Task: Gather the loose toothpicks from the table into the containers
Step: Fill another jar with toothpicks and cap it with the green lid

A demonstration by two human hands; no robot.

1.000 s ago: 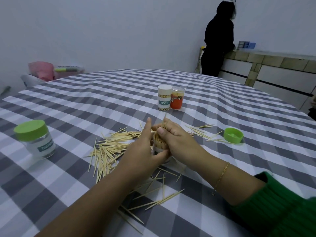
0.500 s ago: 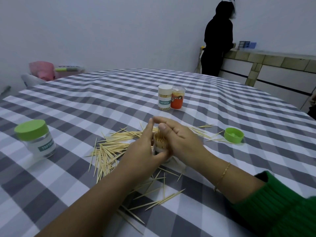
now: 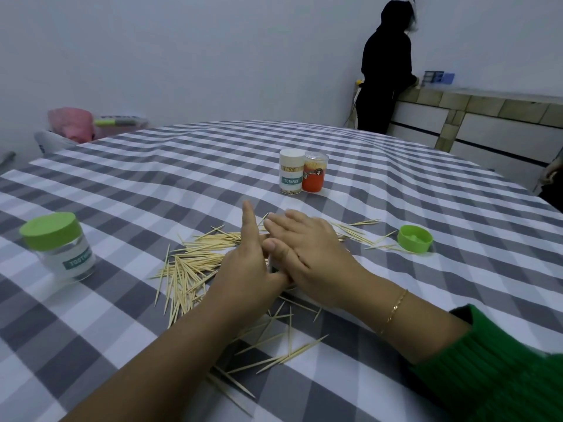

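Both hands meet mid-worktop: the left hand (image 3: 243,269) wraps a small container (image 3: 272,267), index finger raised, and the right hand (image 3: 307,251) lies flat over its top. Loose toothpicks (image 3: 189,266) scatter left and nearer; a green cap (image 3: 415,239) sits right.

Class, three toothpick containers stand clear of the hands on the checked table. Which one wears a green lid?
The clear jar with the green lid at far left; the white-capped tube and orange-labelled cup stand together farther back.
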